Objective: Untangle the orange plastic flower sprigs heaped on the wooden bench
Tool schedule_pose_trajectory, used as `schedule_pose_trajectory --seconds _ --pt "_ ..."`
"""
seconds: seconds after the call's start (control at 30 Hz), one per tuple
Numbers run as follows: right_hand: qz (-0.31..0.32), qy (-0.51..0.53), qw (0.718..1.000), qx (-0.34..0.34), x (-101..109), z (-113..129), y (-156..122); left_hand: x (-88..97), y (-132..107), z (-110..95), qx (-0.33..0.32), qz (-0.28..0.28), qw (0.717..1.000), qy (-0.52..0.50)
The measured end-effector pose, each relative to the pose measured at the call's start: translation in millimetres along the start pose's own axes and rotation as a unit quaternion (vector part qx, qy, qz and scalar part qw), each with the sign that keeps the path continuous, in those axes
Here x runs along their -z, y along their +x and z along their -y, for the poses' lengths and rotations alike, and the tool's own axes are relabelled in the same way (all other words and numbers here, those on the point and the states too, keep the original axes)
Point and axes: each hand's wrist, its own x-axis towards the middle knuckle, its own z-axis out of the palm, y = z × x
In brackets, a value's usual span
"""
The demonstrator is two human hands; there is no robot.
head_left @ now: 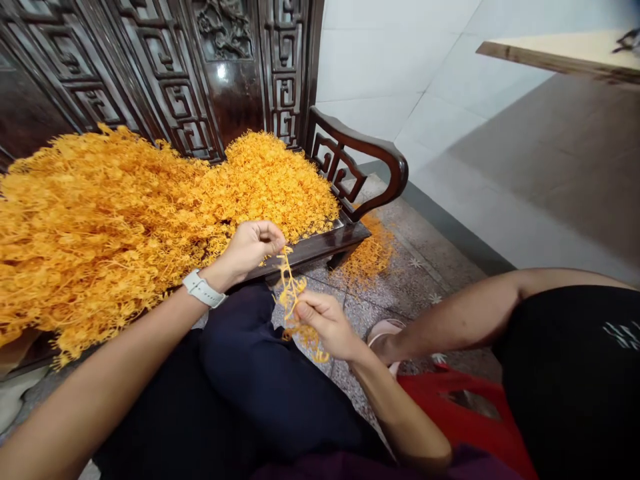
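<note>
My right hand (327, 323) pinches the lower part of a slender, branching yellow-orange strand (289, 277), my left hand (253, 250) its top, seemingly mid-sorting, calling next for light tension, before a fluffy orange heap (100, 220) on the far-left dark carved wooden bench (240, 93).

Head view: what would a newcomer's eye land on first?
The big frilly yellow-orange heap of sprigs stands out first, spread across the dark carved wooden bench from the left edge to the armrest. Near the centre, the left hand, above a pale wristband, and the right hand hold a thin branching yellow-orange sprig. A bright red object shows lower right.
</note>
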Motion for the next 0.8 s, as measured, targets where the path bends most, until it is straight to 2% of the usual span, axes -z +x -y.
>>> schedule_pose_trajectory --seconds 0.07,0.13,0.2,0.27,0.3,0.33,0.37,0.4,0.43,0.47,0.5,0.53,0.57,0.6,0.63,0.67,0.7,0.73,0.8 --pt "0.002 -0.061 0.998 0.024 -0.5 5.0 0.7 -2.5 3.9 3.5 0.003 -0.049 0.999 -0.003" --pt "0.048 -0.079 0.994 0.065 -3.0 8.1 -3.5 7.3 14.6 0.9 -0.011 -0.113 0.993 -0.012" --pt "0.166 -0.059 0.978 0.11 -7.4 7.0 -13.3 31.0 26.1 -11.3 -0.049 -0.204 0.977 -0.026" --pt "0.273 -0.049 0.954 0.11 -10.3 1.6 -25.6 59.9 28.1 -30.4 -0.1 -0.298 0.948 -0.044" --pt "0.294 -0.054 0.95 0.088 -10.1 -2.3 -31.0 72.1 23.8 -40.1 -0.14 -0.304 0.942 -0.033" --pt "0.297 -0.066 0.951 0.058 -8.4 -6.3 -35.4 81.0 16.4 -48.7 -0.157 -0.238 0.958 0.018" --pt "0.291 -0.075 0.953 0.028 -5.7 -10.3 -38.4 86.2 7.5 -55.6 -0.123 -0.11 0.982 0.095" --pt "0.288 -0.08 0.954 0.002 -2.3 -14.1 -40.2 88.0 -1.0 -60.7 -0.07 0.051 0.983 0.165" --pt "0.293 -0.08 0.953 -0.013 1.1 -17.3 -40.9 87.3 -6.9 -64.5 -0.023 0.202 0.954 0.221" --pt "0.3 -0.083 0.95 -0.021 3.8 -19.8 -40.7 85.0 -8.5 -67.4 0.01 0.303 0.918 0.258" --pt "0.308 -0.089 0.947 -0.025 5.4 -21.7 -39.9 82.3 -4.4 -70.1 0.013 0.333 0.902 0.275" --pt "0.316 -0.096 0.944 -0.03 5.5 -22.8 -38.7 80.1 5.6 -73.3 -0.011 0.289 0.917 0.276" --pt "0.321 -0.104 0.941 -0.036 4.3 -23.3 -37.5 78.9 20.8 -77.1 -0.046 0.189 0.946 0.26" --pt "0.322 -0.111 0.939 -0.045 2.1 -23.1 -36.4 79.2 39.6 -81.2 -0.081 0.051 0.969 0.228" --pt "0.319 -0.116 0.939 -0.058 -0.9 -22.3 -35.7 80.8 59.8 -85.0 -0.098 -0.082 0.975 0.184" --pt "0.313 -0.118 0.94 -0.072 -4.0 -21.2 -35.5 83.3 79.0 -87.5 -0.078 -0.152 0.975 0.141" --pt "0.307 -0.115 0.941 -0.084 -6.8 -20.0 -35.9 85.9 94.9 -87.7 -0.056 -0.213 0.97 0.1" --pt "0.298 -0.11 0.944 -0.094 -9.1 -18.8 -36.9 87.9 106.0 -84.8 -0.04 -0.24 0.967 0.071" --pt "0.274 -0.093 0.951 -0.11 -11.1 -17.2 -39.4 88.1 110.8 -68.8 -0.017 -0.235 0.97 0.061"
